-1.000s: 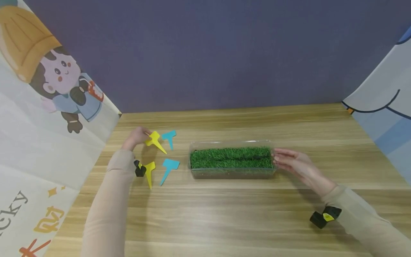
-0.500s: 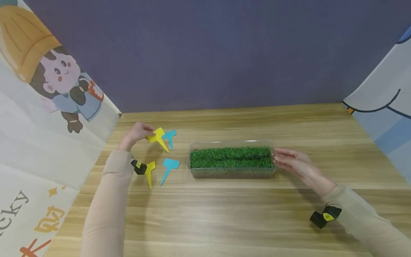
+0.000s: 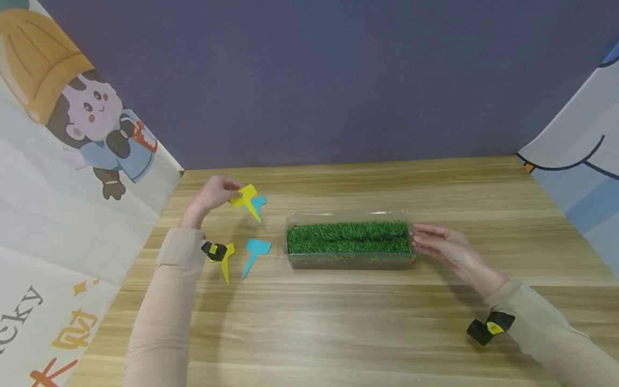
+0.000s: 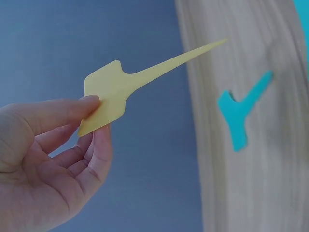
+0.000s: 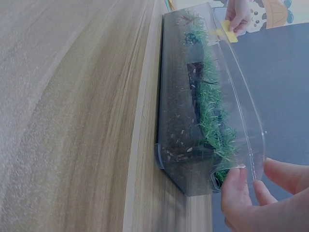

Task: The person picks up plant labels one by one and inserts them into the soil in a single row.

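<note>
My left hand (image 3: 215, 194) pinches a yellow T-shaped plant label (image 4: 108, 94) by its wide head, thumb on one face and fingers behind. The label's pointed stem slants down, and in the head view it overlaps a blue plant label (image 3: 259, 203) lying on the table. At the other side, my right hand (image 3: 447, 247) grips the right end wall of a clear plastic planter box (image 3: 353, 263). Thumb and fingers (image 5: 236, 193) are at its rim in the right wrist view. Green artificial grass (image 3: 348, 231) fills the box in two strips, with brown soil below.
Another blue plant label (image 3: 256, 252) and a second yellow label (image 3: 225, 266) lie left of the box, the yellow one partly behind the left wrist's camera. A dark blue panel (image 3: 338, 80) stands along the back edge of the wooden table (image 3: 338, 328).
My left hand has moved right and toward the back with the yellow label, which now overlaps the far blue label in the head view. The right hand and box have stayed put.
</note>
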Tool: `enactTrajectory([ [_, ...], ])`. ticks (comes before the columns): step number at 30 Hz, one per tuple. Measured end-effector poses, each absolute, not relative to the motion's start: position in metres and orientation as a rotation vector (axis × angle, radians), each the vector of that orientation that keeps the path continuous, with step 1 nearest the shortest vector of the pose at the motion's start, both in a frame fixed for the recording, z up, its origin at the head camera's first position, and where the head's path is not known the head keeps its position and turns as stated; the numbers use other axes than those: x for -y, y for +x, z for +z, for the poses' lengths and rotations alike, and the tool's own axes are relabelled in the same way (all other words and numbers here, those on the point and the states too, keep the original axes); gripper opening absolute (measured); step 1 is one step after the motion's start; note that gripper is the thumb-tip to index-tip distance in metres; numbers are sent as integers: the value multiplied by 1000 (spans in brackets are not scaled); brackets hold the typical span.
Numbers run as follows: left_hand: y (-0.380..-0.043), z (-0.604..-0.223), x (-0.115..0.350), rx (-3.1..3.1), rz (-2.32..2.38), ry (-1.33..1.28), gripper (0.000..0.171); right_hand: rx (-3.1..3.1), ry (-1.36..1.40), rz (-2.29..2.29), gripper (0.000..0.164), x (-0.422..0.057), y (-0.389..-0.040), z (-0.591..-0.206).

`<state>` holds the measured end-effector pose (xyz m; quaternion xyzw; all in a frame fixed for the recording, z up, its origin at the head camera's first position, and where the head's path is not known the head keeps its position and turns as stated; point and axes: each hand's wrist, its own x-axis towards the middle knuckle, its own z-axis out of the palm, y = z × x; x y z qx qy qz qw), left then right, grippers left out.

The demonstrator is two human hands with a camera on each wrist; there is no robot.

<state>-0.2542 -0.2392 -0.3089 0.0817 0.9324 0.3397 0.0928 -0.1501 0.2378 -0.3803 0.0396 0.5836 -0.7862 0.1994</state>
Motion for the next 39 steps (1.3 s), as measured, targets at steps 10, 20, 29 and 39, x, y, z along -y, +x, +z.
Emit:
enactTrajectory([
  [10,-246,-288,216,-2839,1004,315,28,-1605,137,-2209,35,-237,-150,-381],
  [20,-232,-264,184,-2917,959,446,23,-1633,115,-2193,42,-237,-151,-380],
  [29,-226,-251,154,-2876,932,547,22,-1595,113,-2225,30,-237,-150,-382],
  [39,-224,-245,115,-2841,935,672,22,-1606,99,-2211,36,-239,-149,-381],
])
